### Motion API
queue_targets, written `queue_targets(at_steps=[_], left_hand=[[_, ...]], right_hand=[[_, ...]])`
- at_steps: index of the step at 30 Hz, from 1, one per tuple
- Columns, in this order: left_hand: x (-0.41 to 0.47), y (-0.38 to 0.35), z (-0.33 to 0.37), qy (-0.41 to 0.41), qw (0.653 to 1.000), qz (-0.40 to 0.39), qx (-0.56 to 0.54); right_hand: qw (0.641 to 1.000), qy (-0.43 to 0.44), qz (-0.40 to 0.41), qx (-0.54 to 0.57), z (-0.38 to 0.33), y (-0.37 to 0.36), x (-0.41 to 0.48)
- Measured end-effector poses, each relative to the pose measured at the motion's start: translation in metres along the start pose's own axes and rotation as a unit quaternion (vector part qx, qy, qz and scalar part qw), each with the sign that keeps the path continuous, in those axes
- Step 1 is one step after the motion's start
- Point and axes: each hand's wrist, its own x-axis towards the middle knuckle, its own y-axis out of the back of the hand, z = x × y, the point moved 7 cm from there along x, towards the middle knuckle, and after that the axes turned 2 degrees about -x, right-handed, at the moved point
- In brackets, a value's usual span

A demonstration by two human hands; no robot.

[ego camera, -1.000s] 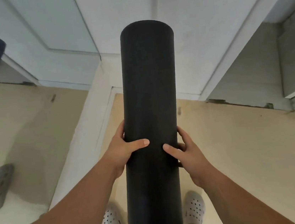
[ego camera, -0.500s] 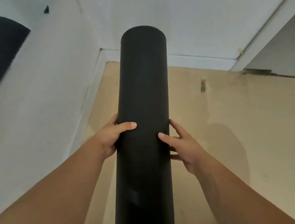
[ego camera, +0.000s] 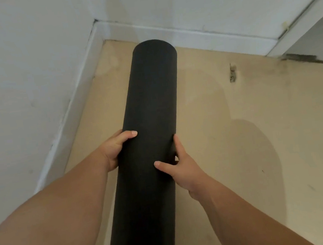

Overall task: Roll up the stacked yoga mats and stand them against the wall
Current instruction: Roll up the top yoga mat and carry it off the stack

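1. Seen from my remote station: a rolled black yoga mat (ego camera: 148, 124) is held out in front of the person, tilted, with its far end aimed at the corner of the room and its near end down at the bottom edge of the head view
2. The left hand (ego camera: 114, 149) is wrapped round the mat's left side about midway along the roll, with the thumb laid across the top
3. The right hand (ego camera: 183, 169) grasps the opposite side a little nearer the camera, with the thumb on top and the forefinger stretched up along the flank
4. I cannot tell whether the mat's lower end rests on the tan floor (ego camera: 274, 169); it is cut off by the frame
5. The left wall (ego camera: 19, 78) and the back wall (ego camera: 192, 0) meet just beyond the mat's far end, with a white skirting board (ego camera: 197, 36) along their foot
6. A dark scuff (ego camera: 232, 73) marks the floor to the right of the mat, and a soft shadow (ego camera: 261, 146) lies beside the right hand
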Motion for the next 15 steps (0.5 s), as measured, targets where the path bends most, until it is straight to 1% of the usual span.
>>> queue_targets(at_steps=[2, 4, 6, 8, 10, 11, 13, 14, 15], left_hand=[[0.004, 0.016, 0.004, -0.034, 0.999, 0.024, 0.006], [0.003, 0.036, 0.016, -0.062, 0.995, 0.070, 0.043], [-0.003, 0.051, 0.032, -0.089, 0.983, 0.106, 0.125], [-0.012, 0.050, 0.050, -0.136, 0.960, 0.131, 0.205], [-0.018, 0.036, 0.063, -0.195, 0.927, 0.151, 0.282], [-0.021, 0.026, 0.067, -0.217, 0.904, 0.158, 0.332], [-0.026, 0.007, 0.066, -0.250, 0.842, 0.180, 0.442], [-0.028, 0.002, 0.064, -0.259, 0.815, 0.196, 0.480], [-0.030, -0.001, 0.062, -0.265, 0.797, 0.210, 0.501]], right_hand=[[1.000, 0.007, -0.007, -0.003, 0.005, -0.011, 0.008], [1.000, 0.019, -0.010, -0.010, 0.004, -0.022, 0.014], [1.000, 0.022, -0.001, -0.012, 0.000, -0.028, 0.017], [1.000, 0.007, 0.018, 0.009, -0.001, -0.027, 0.018], [0.999, -0.018, 0.026, 0.040, 0.003, -0.026, 0.019], [0.998, -0.026, 0.028, 0.056, 0.006, -0.026, 0.020], [0.996, -0.028, 0.029, 0.076, 0.009, -0.029, 0.023], [0.996, -0.025, 0.027, 0.079, 0.008, -0.031, 0.024], [0.996, -0.018, 0.025, 0.082, 0.006, -0.033, 0.025]])
